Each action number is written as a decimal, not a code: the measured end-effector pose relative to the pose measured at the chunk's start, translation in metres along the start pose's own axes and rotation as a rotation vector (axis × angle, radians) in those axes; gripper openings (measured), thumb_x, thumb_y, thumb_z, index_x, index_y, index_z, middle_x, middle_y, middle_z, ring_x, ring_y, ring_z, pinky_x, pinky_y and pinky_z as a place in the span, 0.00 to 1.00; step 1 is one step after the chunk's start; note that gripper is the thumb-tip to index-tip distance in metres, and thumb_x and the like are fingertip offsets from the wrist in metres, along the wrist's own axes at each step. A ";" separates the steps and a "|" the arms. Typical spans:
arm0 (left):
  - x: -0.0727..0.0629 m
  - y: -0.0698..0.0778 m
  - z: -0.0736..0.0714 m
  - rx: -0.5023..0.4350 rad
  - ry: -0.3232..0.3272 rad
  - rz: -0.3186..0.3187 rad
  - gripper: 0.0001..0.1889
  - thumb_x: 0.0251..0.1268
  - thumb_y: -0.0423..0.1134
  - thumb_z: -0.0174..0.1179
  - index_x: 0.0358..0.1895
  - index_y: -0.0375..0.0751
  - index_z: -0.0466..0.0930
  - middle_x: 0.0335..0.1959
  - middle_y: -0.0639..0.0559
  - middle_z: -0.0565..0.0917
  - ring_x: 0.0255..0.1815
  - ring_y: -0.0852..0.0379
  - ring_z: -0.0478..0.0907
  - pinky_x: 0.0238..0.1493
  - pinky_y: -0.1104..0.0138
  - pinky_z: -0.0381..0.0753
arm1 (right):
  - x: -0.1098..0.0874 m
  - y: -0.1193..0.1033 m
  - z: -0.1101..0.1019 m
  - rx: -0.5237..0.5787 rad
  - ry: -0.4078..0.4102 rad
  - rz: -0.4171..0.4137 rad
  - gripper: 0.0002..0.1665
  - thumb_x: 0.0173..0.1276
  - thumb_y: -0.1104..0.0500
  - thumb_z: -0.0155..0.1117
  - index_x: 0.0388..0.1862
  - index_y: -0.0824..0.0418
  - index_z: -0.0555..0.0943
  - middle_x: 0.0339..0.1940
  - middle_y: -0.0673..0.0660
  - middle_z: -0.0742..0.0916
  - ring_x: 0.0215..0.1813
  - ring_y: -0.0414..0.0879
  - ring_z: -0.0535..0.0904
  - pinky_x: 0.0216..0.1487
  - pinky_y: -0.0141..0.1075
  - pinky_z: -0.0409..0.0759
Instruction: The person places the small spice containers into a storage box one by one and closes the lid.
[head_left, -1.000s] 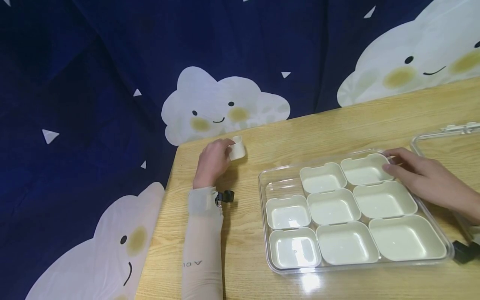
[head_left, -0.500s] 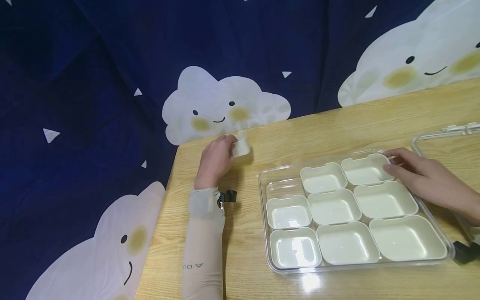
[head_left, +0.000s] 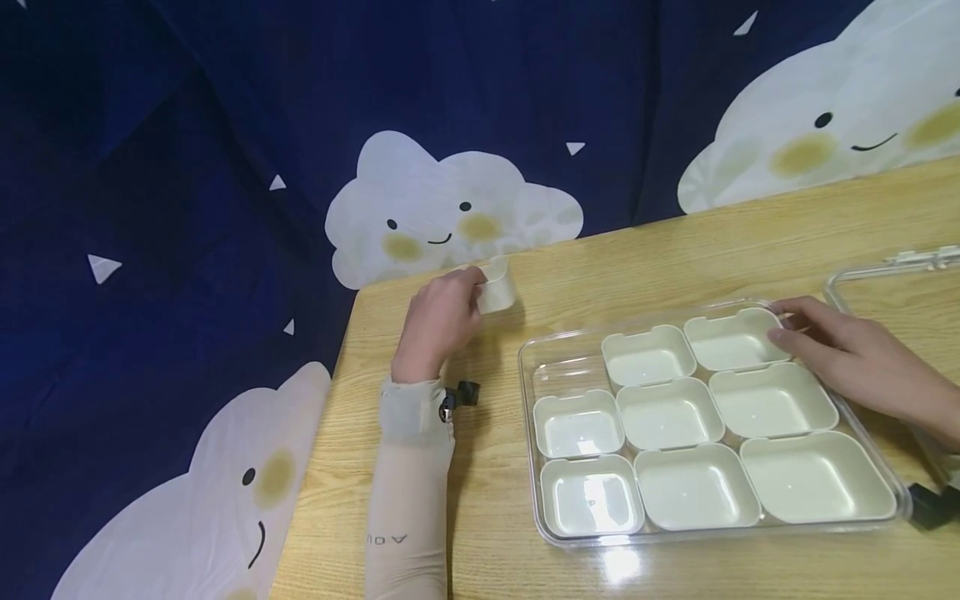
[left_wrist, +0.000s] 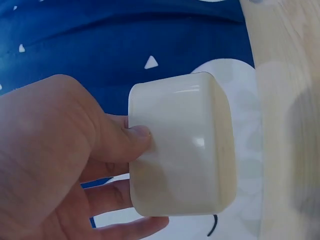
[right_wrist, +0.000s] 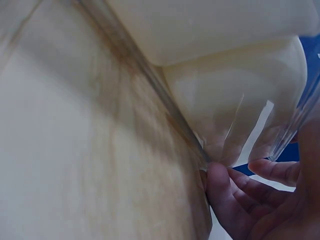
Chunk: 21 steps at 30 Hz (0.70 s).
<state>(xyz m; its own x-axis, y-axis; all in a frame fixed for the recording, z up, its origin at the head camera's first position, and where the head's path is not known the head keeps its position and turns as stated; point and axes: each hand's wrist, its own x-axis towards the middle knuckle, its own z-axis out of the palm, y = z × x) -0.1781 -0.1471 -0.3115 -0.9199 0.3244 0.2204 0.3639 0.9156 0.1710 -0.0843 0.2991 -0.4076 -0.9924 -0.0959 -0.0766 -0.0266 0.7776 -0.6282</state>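
Observation:
My left hand [head_left: 438, 325] pinches a small cream bin [head_left: 496, 287] above the table's back left part. In the left wrist view the thumb [left_wrist: 137, 137] presses the bin's outer wall [left_wrist: 175, 150], with the other fingers behind and below. A clear plastic tray [head_left: 530, 483] lies in front to the right, holding several cream bins [head_left: 671, 412] of differing sizes. Its back left corner [head_left: 566, 371] has bare clear plastic showing. My right hand [head_left: 862, 354] holds the tray's back right corner, beside a bin [head_left: 731, 342]; in the right wrist view its thumb and fingers [left_wrist: 115, 195] bend around that corner.
A clear lid or second frame [head_left: 862, 271] with a hinge or latch strip lies at the right table edge of the view. Behind the wooden table [head_left: 600, 267] hangs a dark blue curtain [head_left: 225, 125] with white clouds.
My left hand has carried the cream bin a little to the right and slightly upward in the view. The right hand and the tray have stayed in place.

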 end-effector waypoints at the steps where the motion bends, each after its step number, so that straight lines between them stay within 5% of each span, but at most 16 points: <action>1: -0.001 0.002 -0.001 0.002 -0.001 0.004 0.11 0.75 0.33 0.54 0.50 0.45 0.86 0.40 0.50 0.89 0.33 0.50 0.81 0.38 0.52 0.83 | 0.000 0.000 0.000 0.000 0.001 -0.001 0.33 0.82 0.40 0.49 0.76 0.57 0.68 0.62 0.71 0.82 0.61 0.68 0.77 0.46 0.30 0.65; 14: -0.007 0.021 -0.015 0.054 -0.001 0.101 0.10 0.74 0.32 0.56 0.49 0.42 0.86 0.34 0.51 0.87 0.31 0.52 0.80 0.39 0.54 0.84 | 0.000 -0.001 0.000 0.001 -0.002 -0.002 0.33 0.82 0.40 0.48 0.76 0.57 0.67 0.63 0.72 0.82 0.62 0.69 0.76 0.50 0.39 0.67; 21: -0.012 0.028 -0.019 0.054 -0.012 0.141 0.10 0.77 0.34 0.56 0.51 0.44 0.86 0.36 0.51 0.88 0.32 0.53 0.82 0.41 0.56 0.86 | -0.001 -0.002 0.000 0.002 -0.002 0.005 0.33 0.82 0.39 0.49 0.76 0.57 0.68 0.62 0.71 0.82 0.60 0.63 0.78 0.48 0.34 0.66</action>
<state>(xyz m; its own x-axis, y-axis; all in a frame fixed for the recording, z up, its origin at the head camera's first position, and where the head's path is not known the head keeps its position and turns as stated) -0.1543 -0.1300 -0.2910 -0.8623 0.4528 0.2268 0.4811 0.8723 0.0874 -0.0836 0.2980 -0.4064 -0.9924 -0.0927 -0.0811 -0.0212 0.7770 -0.6291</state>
